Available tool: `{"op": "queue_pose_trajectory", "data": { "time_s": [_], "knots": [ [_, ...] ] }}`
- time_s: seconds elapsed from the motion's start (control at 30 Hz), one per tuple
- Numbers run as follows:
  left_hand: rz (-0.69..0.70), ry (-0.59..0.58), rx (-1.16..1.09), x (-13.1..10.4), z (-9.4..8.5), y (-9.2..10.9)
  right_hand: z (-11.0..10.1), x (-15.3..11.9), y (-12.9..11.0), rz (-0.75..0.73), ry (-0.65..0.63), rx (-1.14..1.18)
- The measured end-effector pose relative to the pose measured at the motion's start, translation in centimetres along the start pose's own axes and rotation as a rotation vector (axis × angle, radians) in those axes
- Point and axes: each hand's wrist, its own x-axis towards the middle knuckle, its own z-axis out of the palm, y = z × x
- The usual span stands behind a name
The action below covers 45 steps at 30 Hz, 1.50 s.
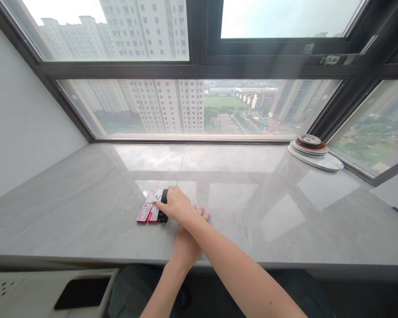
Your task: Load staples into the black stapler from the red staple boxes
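Several small flat boxes lie together on the grey counter. The red-and-white boxes [144, 213] are at the left of the group, and a small black box [164, 194] is at its upper right. My right hand [177, 204] reaches over from the right, its thumb on the red-and-white group and its fingers bent round the black box's far side. Another black box [162, 216] lies just below. My left hand [187, 243] rests on the counter under my right forearm, fingertips apart and holding nothing visible; much of it is hidden by that forearm.
A stack of round plates or mats [315, 152] stands in the far right corner. Dark-framed windows [185, 70] rise behind the grey counter [86, 212]. A pale perforated chair or basket [36, 287] stands below the front edge, at the left.
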Motion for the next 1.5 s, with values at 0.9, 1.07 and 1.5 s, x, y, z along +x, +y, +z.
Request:
{"op": "queue_pose_trajectory", "data": {
  "time_s": [0.9,1.07,1.5],
  "knots": [
    [-0.159,0.017,0.084,2.2,-2.4,2.6,-4.7,-6.3,8.4,0.115,0.510,0.186],
    [-0.178,0.063,0.094,2.6,-2.5,2.3,-7.5,-6.2,11.9,0.244,0.714,0.801],
    [-0.252,0.127,0.182,1.7,-3.9,1.1,-8.6,-14.7,17.7,0.424,0.677,1.399]
  ]
}}
